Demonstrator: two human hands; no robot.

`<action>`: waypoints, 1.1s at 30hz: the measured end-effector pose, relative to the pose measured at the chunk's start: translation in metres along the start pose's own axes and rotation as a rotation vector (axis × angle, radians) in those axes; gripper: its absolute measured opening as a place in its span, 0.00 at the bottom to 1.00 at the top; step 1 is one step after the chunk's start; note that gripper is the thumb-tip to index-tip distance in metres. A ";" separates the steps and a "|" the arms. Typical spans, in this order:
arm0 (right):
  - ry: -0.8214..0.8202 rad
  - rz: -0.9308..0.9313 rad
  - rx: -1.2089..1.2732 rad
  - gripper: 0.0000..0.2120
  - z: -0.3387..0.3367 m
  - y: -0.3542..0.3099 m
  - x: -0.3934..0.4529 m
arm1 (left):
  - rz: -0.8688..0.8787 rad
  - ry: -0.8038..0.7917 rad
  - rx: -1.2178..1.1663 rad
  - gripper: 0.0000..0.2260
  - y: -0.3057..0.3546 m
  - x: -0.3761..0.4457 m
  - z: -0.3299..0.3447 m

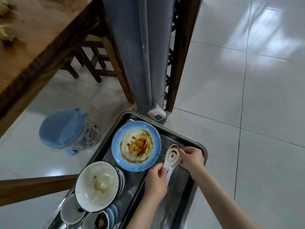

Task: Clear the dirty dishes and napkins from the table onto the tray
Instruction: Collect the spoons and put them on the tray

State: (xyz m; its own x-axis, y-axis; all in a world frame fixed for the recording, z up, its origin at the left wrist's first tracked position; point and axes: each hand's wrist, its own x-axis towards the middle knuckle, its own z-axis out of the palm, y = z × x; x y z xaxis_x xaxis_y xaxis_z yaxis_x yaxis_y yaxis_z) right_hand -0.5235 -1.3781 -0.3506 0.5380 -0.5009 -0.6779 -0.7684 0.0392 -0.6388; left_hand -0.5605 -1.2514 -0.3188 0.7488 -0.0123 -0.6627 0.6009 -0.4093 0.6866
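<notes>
Head view: your left hand (156,180) and right hand (191,158) both grip nested ceramic soup spoons (171,157) over the steel tray (200,146), beside the blue plate (136,146), probably stacking them compactly.

This looked like a restaurant dining room: a long wooden counter (33,38) with wooden stools (92,63) tucked beneath, a glossy white tiled floor (247,80), a lined bin (66,129), and a steel tray (181,187) stacked with sauce-smeared dishes (136,146)
</notes>
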 end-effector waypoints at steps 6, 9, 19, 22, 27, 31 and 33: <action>-0.029 0.009 -0.008 0.12 -0.001 -0.006 0.002 | 0.002 0.025 -0.040 0.07 0.003 0.003 0.003; -0.046 0.049 -0.021 0.12 -0.005 -0.007 0.002 | 0.009 0.024 -0.030 0.07 0.003 0.002 0.005; 0.040 -0.077 -0.223 0.03 -0.007 -0.010 0.007 | 0.068 0.086 0.098 0.10 -0.002 0.008 0.005; 0.070 -0.107 -0.256 0.08 -0.008 -0.009 0.007 | 0.046 0.103 0.106 0.12 -0.001 0.010 0.006; 0.143 -0.183 -0.305 0.09 -0.012 -0.006 0.004 | -0.011 0.119 0.146 0.12 -0.003 0.010 0.011; 0.155 -0.203 -0.317 0.09 -0.014 -0.004 0.004 | -0.064 0.113 0.135 0.13 -0.006 0.014 0.014; 0.154 -0.201 -0.303 0.09 -0.013 -0.006 0.004 | -0.083 0.115 0.139 0.13 -0.005 0.017 0.015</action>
State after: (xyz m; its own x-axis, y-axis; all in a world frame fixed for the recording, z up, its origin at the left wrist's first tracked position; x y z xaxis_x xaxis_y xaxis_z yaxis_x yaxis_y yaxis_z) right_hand -0.5215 -1.3917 -0.3451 0.6477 -0.5974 -0.4729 -0.7327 -0.3182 -0.6016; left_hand -0.5549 -1.2629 -0.3380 0.7303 0.1273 -0.6711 0.6232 -0.5266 0.5782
